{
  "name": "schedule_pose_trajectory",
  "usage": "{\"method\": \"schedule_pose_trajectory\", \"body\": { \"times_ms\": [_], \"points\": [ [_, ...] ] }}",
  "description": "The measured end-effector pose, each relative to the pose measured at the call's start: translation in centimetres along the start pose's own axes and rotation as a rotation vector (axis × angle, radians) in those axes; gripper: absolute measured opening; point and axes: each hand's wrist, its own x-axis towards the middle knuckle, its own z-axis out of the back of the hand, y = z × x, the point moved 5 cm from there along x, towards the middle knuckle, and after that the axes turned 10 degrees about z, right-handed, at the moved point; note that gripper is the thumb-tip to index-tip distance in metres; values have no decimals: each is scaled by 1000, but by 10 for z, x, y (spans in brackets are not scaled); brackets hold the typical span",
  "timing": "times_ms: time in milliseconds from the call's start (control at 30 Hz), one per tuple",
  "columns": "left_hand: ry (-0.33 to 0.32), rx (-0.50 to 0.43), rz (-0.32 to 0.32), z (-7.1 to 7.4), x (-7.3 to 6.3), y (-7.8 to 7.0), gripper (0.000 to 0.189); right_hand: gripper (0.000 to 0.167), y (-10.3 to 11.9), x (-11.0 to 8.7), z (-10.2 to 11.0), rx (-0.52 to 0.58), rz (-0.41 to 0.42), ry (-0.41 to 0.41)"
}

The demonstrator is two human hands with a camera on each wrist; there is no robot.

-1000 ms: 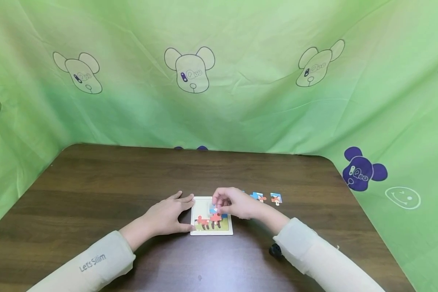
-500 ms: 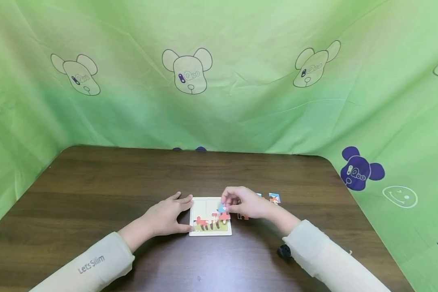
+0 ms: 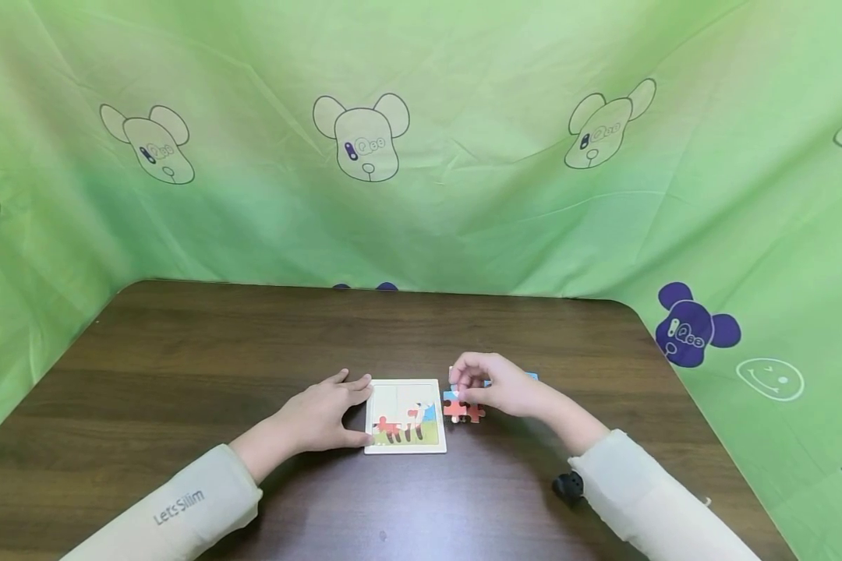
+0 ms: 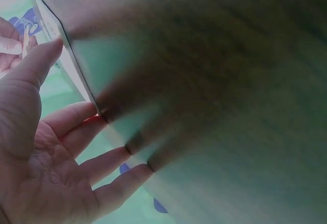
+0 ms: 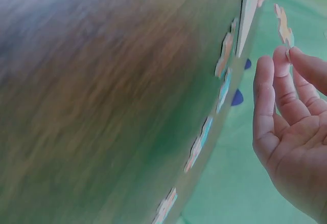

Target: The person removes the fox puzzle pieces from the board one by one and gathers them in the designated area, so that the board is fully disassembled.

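Observation:
A jigsaw puzzle board [image 3: 386,392] with a pale rim lies on the table, its lower part filled with pieces showing a red and white animal on grass. My left hand [image 3: 316,417] rests at its left side, fingers spread, thumb and forefinger tips touching the edge. In the left wrist view, the board's edge [image 4: 76,70] meets those fingertips. Just right of the board, my right hand [image 3: 501,386] pinches a red and blue puzzle piece [image 3: 454,407] between thumb and fingertip. The right wrist view shows this piece [image 5: 284,27] held above the tabletop.
Several loose pieces lie right of the board, among them a red one [image 3: 476,413] below the right hand; in the right wrist view they form a row, with one piece [image 5: 199,144] midway. A green printed curtain [image 3: 463,202] hangs behind the brown table [image 3: 252,335].
My right hand has moved right with the puzzle piece, from over the board to beside it, uncovering the filled pieces. My left hand stays at the board's left edge.

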Motion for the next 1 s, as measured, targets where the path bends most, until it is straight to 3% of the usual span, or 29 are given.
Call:
{"method": "schedule_pose_trajectory", "body": {
  "times_ms": [633, 1000],
  "points": [
    [-9, -13, -9, 1, 3, -1, 74, 13, -16, -39, 41, 0, -69, -49],
    [-6, -23, -19, 1, 1, -2, 74, 13, -24, -50, 38, 28, -111, -20]
  ]
}}
